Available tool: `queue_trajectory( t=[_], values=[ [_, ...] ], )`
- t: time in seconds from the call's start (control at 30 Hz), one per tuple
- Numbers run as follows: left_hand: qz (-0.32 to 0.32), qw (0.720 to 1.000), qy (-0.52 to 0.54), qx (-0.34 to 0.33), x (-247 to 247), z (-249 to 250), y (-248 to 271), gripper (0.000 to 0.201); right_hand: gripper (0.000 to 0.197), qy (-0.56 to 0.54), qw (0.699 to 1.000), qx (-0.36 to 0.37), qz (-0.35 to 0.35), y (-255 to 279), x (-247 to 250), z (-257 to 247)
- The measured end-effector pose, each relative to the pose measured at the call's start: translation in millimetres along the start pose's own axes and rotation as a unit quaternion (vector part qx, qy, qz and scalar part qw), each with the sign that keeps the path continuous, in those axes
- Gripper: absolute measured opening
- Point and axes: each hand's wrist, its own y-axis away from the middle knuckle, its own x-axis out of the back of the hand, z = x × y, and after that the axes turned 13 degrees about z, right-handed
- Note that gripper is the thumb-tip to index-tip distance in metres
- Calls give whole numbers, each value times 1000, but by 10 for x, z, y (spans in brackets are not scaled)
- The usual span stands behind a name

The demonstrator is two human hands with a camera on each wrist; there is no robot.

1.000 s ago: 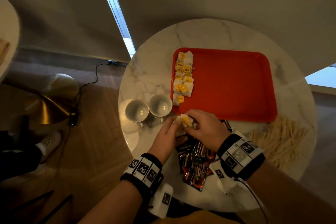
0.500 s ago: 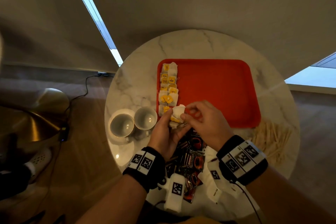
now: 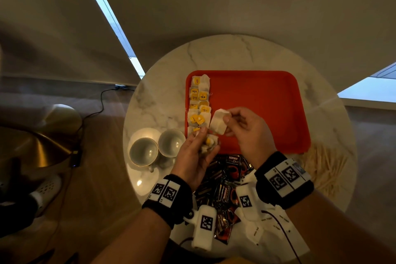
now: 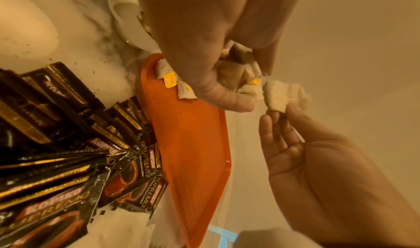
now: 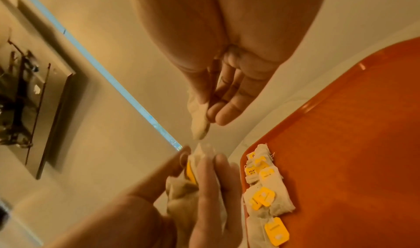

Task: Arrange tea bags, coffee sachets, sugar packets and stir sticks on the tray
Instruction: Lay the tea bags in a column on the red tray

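A red tray (image 3: 267, 100) lies on the round marble table (image 3: 235, 53). Several tea bags with yellow tags (image 3: 199, 103) sit in a column along the tray's left edge. My right hand (image 3: 246, 128) pinches a single white tea bag (image 3: 218, 123) between thumb and fingers, above the tray's near left part. My left hand (image 3: 197, 152) grips a bunch of tea bags (image 3: 209, 143) at the tray's near left corner. In the left wrist view the bunch (image 4: 236, 72) sits in the left hand's curled fingers. Black coffee sachets (image 3: 225, 178) lie in a heap under my wrists.
Two white cups (image 3: 158, 148) on saucers stand left of the tray. A pile of wooden stir sticks (image 3: 325, 165) lies at the table's right near edge. White packets (image 3: 257, 231) lie near the right wrist. A cable (image 3: 94, 109) runs across the floor at left.
My right hand has pulled one tea bag away from the bunch in my left hand and lifted it over the tray. Both hands have moved forward from the sachet heap to the tray's corner.
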Motion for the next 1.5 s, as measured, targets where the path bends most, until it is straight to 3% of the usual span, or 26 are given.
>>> queue_trajectory(
  t=[0.13, 0.33, 0.4, 0.57, 0.7, 0.87, 1.1, 1.2, 1.4, 1.5],
  values=[
    [32, 999, 31, -10, 106, 71, -57, 36, 17, -41, 997, -61, 16, -179, -73, 65],
    [54, 996, 53, -44, 240, 219, -81, 21, 12, 102, 981, -150, -71, -462, -480, 630],
    [54, 996, 48, -58, 263, 250, -57, 20, 14, 155, 973, -145, -88, -506, -650, 787],
    [56, 995, 46, -72, 321, 267, -7, 23, 31, 269, 956, -108, -51, -561, -807, 934],
    [71, 995, 33, -61, 321, 260, -1, 25, 33, 241, 963, -116, -37, -572, -839, 985],
    [65, 997, 18, -35, 256, 241, -1, 46, 39, 248, 963, -104, -15, -539, -730, 840],
    [60, 998, 13, -30, 82, 247, -25, 53, 17, 63, 995, -9, -71, -83, -427, 132],
    [38, 999, 9, -29, -1, 227, -22, 57, 12, 84, 992, 28, -90, -25, -372, 49],
    [30, 999, 3, -43, -17, 207, -5, 42, 5, 56, 997, 10, -61, -111, -233, 38],
    [37, 998, 14, -41, -15, 201, -1, 36, 6, 44, 996, -4, -78, -118, -187, 34]
  ],
)
